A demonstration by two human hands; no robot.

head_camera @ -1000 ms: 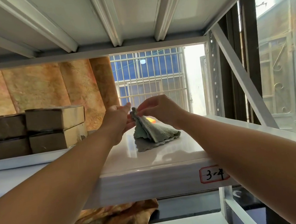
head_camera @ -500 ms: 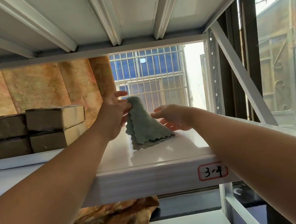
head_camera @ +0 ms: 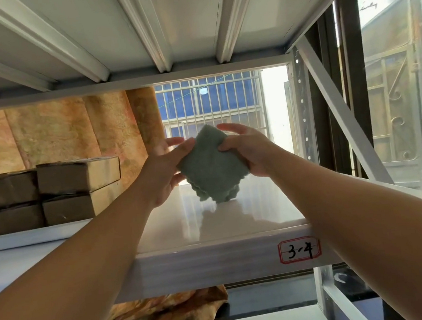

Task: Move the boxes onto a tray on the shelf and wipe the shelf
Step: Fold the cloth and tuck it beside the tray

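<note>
Cloth [head_camera: 209, 165], green and folded into a thick square, is held up in the air between both hands, turned so one corner points up and its wavy-edged corner hangs down. The left hand [head_camera: 164, 172] has a pinching grip on the left edge, thumb across the front. The right hand [head_camera: 245, 153] pinches the right edge, its fingers curled over the top. The glossy white shelf [head_camera: 236, 217] lies directly below the cloth. Whether the lowest corner touches it cannot be told. Brown boxes [head_camera: 77, 189] are stacked at the far left, well apart from the cloth. Wiping likely means lowering the cloth straight down.
</note>
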